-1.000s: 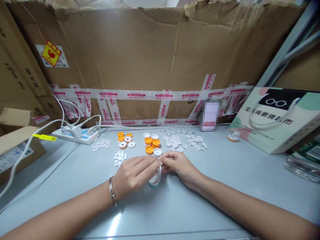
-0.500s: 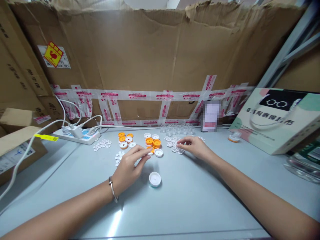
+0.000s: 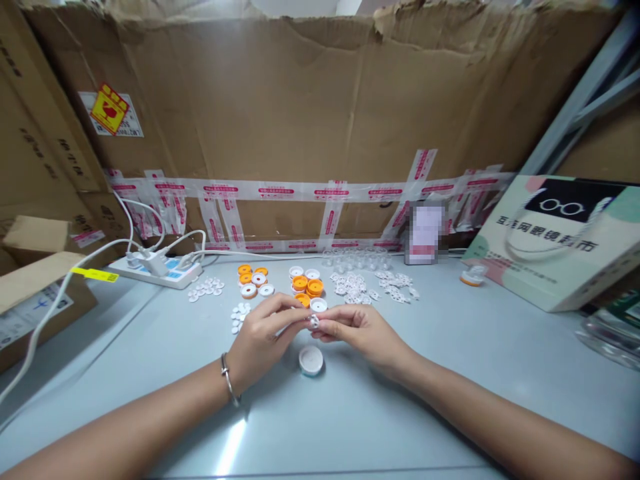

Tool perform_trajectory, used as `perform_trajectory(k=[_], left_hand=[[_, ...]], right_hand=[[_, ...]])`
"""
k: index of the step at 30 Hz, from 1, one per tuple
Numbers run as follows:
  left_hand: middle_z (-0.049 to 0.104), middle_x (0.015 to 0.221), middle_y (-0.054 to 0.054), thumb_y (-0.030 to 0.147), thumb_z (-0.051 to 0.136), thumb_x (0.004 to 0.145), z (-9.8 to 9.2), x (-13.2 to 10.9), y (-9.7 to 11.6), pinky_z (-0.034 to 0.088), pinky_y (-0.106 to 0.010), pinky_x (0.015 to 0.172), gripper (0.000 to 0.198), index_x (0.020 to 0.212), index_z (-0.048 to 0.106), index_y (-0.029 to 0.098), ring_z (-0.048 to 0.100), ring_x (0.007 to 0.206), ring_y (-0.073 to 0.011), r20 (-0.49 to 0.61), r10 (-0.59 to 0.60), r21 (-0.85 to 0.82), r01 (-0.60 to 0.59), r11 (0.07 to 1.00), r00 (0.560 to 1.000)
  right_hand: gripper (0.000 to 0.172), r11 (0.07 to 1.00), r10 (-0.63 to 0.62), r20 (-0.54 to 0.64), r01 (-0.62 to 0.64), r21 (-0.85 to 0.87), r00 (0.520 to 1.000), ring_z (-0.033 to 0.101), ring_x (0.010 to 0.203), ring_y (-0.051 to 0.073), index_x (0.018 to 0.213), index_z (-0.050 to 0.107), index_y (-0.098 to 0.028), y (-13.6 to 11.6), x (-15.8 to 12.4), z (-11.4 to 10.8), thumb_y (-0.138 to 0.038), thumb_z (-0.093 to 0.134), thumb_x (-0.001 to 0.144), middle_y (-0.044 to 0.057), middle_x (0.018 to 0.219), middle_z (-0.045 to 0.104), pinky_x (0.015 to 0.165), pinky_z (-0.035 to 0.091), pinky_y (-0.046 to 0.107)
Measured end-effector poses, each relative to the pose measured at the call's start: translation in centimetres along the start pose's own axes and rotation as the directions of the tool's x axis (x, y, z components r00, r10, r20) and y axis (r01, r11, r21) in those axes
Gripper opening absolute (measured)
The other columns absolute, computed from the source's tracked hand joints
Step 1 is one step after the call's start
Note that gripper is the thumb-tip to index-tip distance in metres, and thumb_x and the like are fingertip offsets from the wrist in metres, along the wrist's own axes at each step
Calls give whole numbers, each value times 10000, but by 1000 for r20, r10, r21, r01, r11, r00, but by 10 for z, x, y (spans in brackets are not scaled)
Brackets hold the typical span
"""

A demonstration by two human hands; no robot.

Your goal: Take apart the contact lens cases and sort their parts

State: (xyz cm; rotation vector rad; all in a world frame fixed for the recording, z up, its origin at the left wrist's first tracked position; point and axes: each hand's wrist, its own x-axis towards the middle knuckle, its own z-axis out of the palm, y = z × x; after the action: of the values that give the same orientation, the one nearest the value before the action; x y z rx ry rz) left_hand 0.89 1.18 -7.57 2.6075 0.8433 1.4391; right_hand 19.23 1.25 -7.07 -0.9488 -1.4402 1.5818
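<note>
Small white plastic parts (image 3: 314,321) are pinched between the fingertips of my left hand (image 3: 267,333) and my right hand (image 3: 357,333), which meet above the table. Just below them a round white cap (image 3: 311,361) with a greenish lower edge lies on the table. Behind my fingers are orange caps (image 3: 314,287) and a white cap (image 3: 319,305). A pile of white openwork pieces (image 3: 351,287) lies beyond my right hand. Small white discs (image 3: 240,319) lie left of my left hand, partly hidden by it.
Clear plastic pieces (image 3: 357,259) line the back by a cardboard box (image 3: 240,120). A power strip (image 3: 173,272) and more white discs (image 3: 206,288) are at left. A phone (image 3: 424,233), an orange-based part (image 3: 473,275), a printed box (image 3: 555,247) and a clear bottle (image 3: 613,330) are at right.
My right hand has moved left and nearer from the openwork pile, meeting my left hand at the small white parts. My left hand has barely shifted.
</note>
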Motion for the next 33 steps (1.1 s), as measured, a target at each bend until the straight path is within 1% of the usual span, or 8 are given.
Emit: perform_trajectory(k=[2,5,9,14,20,23,28,33], left_hand=[[641,854,-60,121,537,839,0,-1,-2,516,-237,663,167,977,626,154,604,758,-128,21,65,63,-67,996,998],[650,896,-77,181,543,848,1,-3,-4,528,-259,688,198,1032,601,138,612,786,-145,70,85,116,-93,989,994],[661,896,-71,164,513,863,1,-2,-1,530,-269,677,167,1004,598,142,615,784,-148,87,102,183,-116,976,991],[674,860,-62,147,498,858,3,-1,4,516,-280,605,149,979,585,142,607,710,-153,135,177,292,-210,933,975],[663,870,-74,125,469,866,4,-2,9,528,-265,636,142,977,558,118,608,735,-147,174,220,287,-263,921,960],[660,865,-76,122,467,867,5,-2,10,536,-266,643,139,979,549,111,609,741,-150,165,246,288,-285,914,955],[657,876,-82,124,459,871,4,-4,11,542,-275,651,166,1017,536,108,608,756,-156,175,252,291,-294,910,952],[649,883,-94,114,461,870,3,-5,10,539,-275,647,166,1018,535,106,608,767,-158,204,241,274,-291,917,949]], right_hand=[[214,996,34,-32,-31,88,999,652,699,125,747,703,-187,2,1,-1,-345,739,608,-1,717,699,756,510,289],[241,987,49,-52,-40,156,997,662,728,132,749,693,-175,4,2,-2,-328,764,577,10,748,707,776,513,292],[276,991,46,-44,-40,126,998,664,750,141,796,692,-171,5,1,-1,-335,759,584,26,779,711,783,517,301],[286,997,41,-81,-35,69,996,662,679,137,747,691,-156,7,1,-1,-392,735,592,21,715,700,726,536,300],[295,999,-2,-152,-4,-39,988,666,675,187,718,695,-146,8,-1,2,-369,756,533,38,689,702,712,541,355],[271,999,-4,-165,-1,-32,986,662,667,184,701,695,-147,7,-2,4,-338,759,519,30,668,699,711,540,352],[223,1000,15,-170,-13,11,985,640,582,145,664,693,-141,6,-2,5,-277,764,502,12,606,679,651,541,312],[251,999,23,-153,-18,29,988,636,572,138,660,709,-139,4,-2,6,-331,760,507,19,611,681,638,549,310]])
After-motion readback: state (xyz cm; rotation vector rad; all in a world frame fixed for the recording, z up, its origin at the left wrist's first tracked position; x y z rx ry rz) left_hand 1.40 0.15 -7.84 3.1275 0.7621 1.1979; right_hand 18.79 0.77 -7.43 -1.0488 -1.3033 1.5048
